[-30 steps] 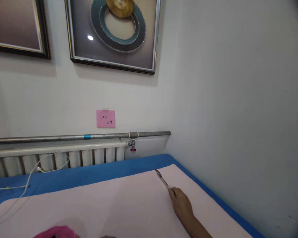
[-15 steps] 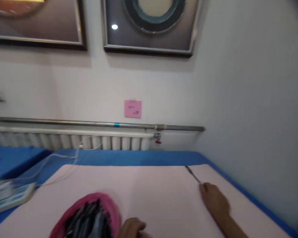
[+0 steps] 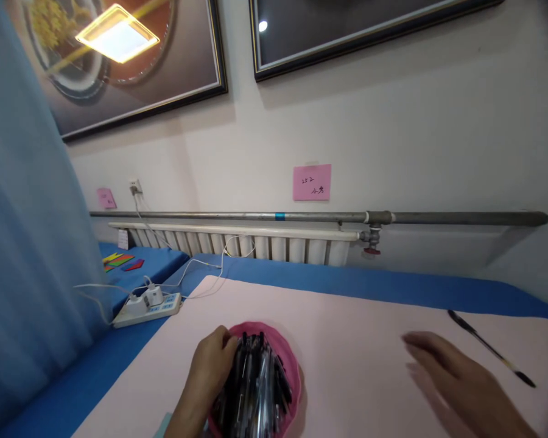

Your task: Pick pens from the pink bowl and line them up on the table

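A pink basket (image 3: 293, 365) with a scalloped rim stands at the lower middle, packed with several clear and black pens (image 3: 256, 389). My left hand (image 3: 210, 365) is at its left rim, fingers curled over the edge against the pens. What those fingers grip, if anything, is hidden. Over the right side of the pink sheet (image 3: 347, 347), my right hand (image 3: 461, 377) is stretched out, slightly blurred, with nothing visible in it. Beyond that hand a single pen (image 3: 484, 344) with dark ends lies slantwise on the sheet.
A white power strip (image 3: 150, 310) with plugged-in chargers and white cables is on the blue table (image 3: 301, 277) at left. Coloured flat pieces (image 3: 123, 261) lie farther left, beside a blue curtain (image 3: 31, 243). A radiator (image 3: 292, 249) and pipe run along the back wall.
The view has turned left. My right hand has let go of the pen, which now lies on the sheet. My left hand has moved from the basket's right side to its left rim.
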Demonstrator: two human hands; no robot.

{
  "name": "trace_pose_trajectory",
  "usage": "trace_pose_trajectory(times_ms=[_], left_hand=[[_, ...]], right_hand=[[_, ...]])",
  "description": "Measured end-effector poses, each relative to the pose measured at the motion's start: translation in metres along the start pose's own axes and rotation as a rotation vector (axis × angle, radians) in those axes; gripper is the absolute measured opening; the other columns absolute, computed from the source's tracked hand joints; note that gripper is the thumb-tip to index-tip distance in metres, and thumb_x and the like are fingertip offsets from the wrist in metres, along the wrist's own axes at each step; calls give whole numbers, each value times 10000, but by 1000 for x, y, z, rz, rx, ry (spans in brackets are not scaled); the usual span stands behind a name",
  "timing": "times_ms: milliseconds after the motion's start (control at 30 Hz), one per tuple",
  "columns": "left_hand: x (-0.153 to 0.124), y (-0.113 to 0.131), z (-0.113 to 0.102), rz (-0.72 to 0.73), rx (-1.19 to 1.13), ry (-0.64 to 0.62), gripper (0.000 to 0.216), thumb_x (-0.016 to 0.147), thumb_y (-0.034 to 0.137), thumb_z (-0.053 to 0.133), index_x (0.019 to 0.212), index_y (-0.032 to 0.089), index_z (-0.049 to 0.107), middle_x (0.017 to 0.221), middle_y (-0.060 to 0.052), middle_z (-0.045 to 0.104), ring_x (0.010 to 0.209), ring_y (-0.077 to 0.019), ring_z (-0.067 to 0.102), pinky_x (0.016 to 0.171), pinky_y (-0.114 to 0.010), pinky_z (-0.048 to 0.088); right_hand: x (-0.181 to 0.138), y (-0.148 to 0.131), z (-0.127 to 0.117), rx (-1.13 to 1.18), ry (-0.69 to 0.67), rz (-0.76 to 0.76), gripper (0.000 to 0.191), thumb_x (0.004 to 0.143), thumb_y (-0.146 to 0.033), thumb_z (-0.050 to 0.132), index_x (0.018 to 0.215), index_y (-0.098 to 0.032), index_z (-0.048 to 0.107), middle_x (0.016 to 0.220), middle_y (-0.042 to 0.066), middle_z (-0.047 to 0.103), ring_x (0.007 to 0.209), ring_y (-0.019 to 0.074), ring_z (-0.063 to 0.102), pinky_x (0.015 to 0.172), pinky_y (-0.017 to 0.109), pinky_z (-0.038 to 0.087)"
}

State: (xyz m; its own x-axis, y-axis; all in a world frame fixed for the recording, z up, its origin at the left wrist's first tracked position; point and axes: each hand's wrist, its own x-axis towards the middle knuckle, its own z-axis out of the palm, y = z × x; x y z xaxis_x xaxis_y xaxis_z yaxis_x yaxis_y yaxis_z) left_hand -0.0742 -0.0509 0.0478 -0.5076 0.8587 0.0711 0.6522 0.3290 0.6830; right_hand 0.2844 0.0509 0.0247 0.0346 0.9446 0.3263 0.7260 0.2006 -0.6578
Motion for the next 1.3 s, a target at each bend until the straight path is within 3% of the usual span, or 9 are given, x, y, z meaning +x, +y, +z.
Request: trace_pose_trajectory(times_ms=[133,233,367,533,767,967,1300], left_hand=[[-9,-2,4,9,119,-75,149,706,280,504,608,209,590,647,-62,661,627,-213,577,561,-271,306],[-14,-2,3,11,223,-106,167,721,285,482,653,212,616,687,-87,681,653,-242,596,558,-279,300],[-14,-3,4,14,236,-129,159,709,260,489,679,207,636,699,-96,694,664,-259,610,561,-286,309],[-15,8,7,-9,316,-211,220,752,247,443,723,174,649,777,-127,707,722,-260,623,598,-297,338],[-23,21,23,26,209,-335,164,748,271,491,741,177,625,771,-70,694,708,-197,610,589,-267,344],[-34,31,45,94,219,-315,179,744,281,503,825,165,614,834,-94,678,750,-228,603,629,-306,337],[-35,37,53,111,157,-292,132,732,265,510,771,169,592,803,-86,658,731,-218,589,622,-301,332]], right_hand=[[-4,-99,28,214,-370,-183,196,727,-393,456,678,-249,580,741,42,666,701,222,589,657,315,429],[-10,-131,57,130,-553,-254,157,736,-303,487,703,-221,617,755,50,658,715,214,576,647,299,395],[-22,-128,94,128,-582,-202,254,769,-292,494,942,-176,638,771,71,668,706,206,583,622,280,387],[-32,-116,110,158,-679,-183,182,761,-161,426,760,-183,606,640,16,628,578,146,541,509,220,349],[-22,-102,90,105,-641,-150,177,754,-135,437,750,-173,610,688,34,659,604,144,566,531,220,350],[-17,-89,76,25,-613,-149,198,768,-120,428,787,-167,619,753,62,681,651,162,586,556,229,356],[-16,-94,73,-72,-606,-169,179,792,-161,439,739,-174,610,728,63,678,628,161,576,547,233,317]])
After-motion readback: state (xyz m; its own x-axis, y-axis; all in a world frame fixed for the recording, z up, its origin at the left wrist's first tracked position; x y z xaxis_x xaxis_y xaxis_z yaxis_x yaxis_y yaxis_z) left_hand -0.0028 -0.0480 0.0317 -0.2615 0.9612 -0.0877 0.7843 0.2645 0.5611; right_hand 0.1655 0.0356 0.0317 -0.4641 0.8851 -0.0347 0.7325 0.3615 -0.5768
